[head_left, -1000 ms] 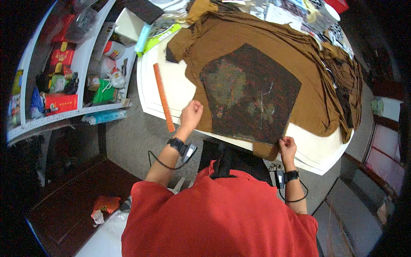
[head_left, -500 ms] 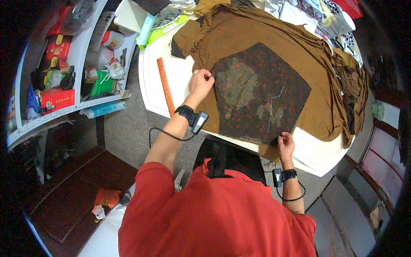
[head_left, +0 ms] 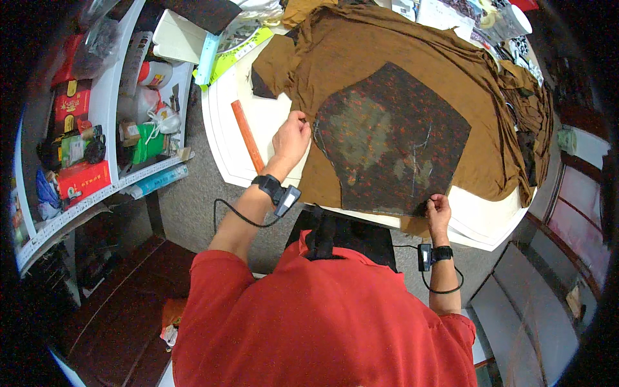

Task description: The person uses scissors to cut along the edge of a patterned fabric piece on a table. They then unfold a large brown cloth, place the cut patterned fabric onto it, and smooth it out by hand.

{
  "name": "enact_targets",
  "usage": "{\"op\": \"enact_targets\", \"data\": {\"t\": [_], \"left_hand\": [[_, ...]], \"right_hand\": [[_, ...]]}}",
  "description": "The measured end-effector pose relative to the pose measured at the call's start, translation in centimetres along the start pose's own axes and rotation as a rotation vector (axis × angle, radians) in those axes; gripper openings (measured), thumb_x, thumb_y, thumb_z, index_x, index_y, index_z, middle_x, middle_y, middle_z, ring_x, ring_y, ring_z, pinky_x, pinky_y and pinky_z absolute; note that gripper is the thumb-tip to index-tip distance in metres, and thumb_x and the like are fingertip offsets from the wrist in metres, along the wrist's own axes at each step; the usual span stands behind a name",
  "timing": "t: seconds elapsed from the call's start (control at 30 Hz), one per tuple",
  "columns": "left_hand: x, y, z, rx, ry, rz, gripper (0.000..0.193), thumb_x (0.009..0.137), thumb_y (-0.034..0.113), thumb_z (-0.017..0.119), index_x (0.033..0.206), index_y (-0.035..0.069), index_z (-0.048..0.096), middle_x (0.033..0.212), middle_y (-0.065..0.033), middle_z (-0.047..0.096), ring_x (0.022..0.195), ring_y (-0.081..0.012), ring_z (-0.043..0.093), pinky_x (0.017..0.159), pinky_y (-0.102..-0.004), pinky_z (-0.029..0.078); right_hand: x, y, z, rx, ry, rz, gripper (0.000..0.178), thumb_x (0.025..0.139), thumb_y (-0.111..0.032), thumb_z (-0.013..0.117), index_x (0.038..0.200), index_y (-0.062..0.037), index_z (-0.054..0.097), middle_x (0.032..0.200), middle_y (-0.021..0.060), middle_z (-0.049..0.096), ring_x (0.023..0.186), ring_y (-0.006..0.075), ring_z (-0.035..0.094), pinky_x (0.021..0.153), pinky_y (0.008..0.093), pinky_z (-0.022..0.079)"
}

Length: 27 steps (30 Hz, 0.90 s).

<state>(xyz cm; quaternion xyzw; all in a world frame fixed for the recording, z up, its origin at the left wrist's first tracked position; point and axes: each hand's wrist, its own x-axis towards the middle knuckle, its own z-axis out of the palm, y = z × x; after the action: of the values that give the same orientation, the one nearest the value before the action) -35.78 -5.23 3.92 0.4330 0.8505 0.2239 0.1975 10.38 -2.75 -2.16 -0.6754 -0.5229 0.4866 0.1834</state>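
A dark, red-flecked piece of fabric (head_left: 387, 138) with a pointed top and greenish-grey patches lies on a larger brown cloth (head_left: 393, 48). Pale marks run down its right part. My right hand (head_left: 439, 213) pinches its lower right corner by the table's near edge. Just off its left edge, above the brown cloth, is my left hand (head_left: 291, 138), fingers drawn together; whatever they hold is too small to make out. Left of that hand an orange-brown ruler (head_left: 247, 135) lies on the white table (head_left: 222, 122).
Brown cloth bunches up at the table's right side. Papers (head_left: 445, 20) and a clear plastic container (head_left: 509, 26) crowd the back right. A yellow-green sheet (head_left: 242, 55) lies at the back left. Shelves (head_left: 116, 129) with boxes and bags stand on the left.
My left hand has come away from the dark fabric's left edge, moving a little left and down. My right hand keeps its pinch on the corner. The whole view has shifted slightly.
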Motion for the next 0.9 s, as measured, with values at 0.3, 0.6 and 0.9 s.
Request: {"op": "enact_targets", "data": {"t": [0.3, 0.6, 0.9], "left_hand": [[-5.0, 2.9, 6.3, 0.315, -0.392, 0.739, 0.064, 0.094, 0.040, 0.046, 0.145, 0.004, 0.030, 0.154, -0.0148, 0.021, 0.143, -0.0302, 0.018, 0.117, -0.0429, 0.014], [-1.6, -1.6, 3.0, 0.328, -0.306, 0.529, 0.075, 0.092, 0.047, 0.047, 0.147, 0.001, 0.023, 0.156, -0.0151, 0.015, 0.144, -0.0289, 0.013, 0.117, -0.0417, 0.010], [-0.1, 6.0, 7.1, 0.262, -0.347, 0.858, 0.065, 0.095, 0.040, 0.045, 0.145, 0.002, 0.029, 0.155, -0.0136, 0.020, 0.144, -0.0272, 0.016, 0.117, -0.0414, 0.012]], "right_hand": [[-0.3, -1.4, 0.3, -0.059, 0.053, 0.123, 0.009, 0.084, -0.003, 0.059, 0.091, -0.0048, 0.054, 0.077, -0.0004, 0.053, 0.071, 0.0093, 0.050, 0.067, 0.0244, 0.044], [0.2, -0.9, 0.0, -0.172, 0.088, 0.098, 0.007, 0.084, -0.006, 0.061, 0.088, -0.0046, 0.055, 0.078, 0.0001, 0.056, 0.070, 0.0093, 0.051, 0.066, 0.0249, 0.045], [1.1, -10.9, 5.3, -0.501, 0.283, -0.506, 0.023, 0.076, -0.003, 0.062, 0.099, -0.0044, 0.063, 0.106, 0.0137, 0.061, 0.102, 0.0332, 0.054, 0.093, 0.0414, 0.042]]}}
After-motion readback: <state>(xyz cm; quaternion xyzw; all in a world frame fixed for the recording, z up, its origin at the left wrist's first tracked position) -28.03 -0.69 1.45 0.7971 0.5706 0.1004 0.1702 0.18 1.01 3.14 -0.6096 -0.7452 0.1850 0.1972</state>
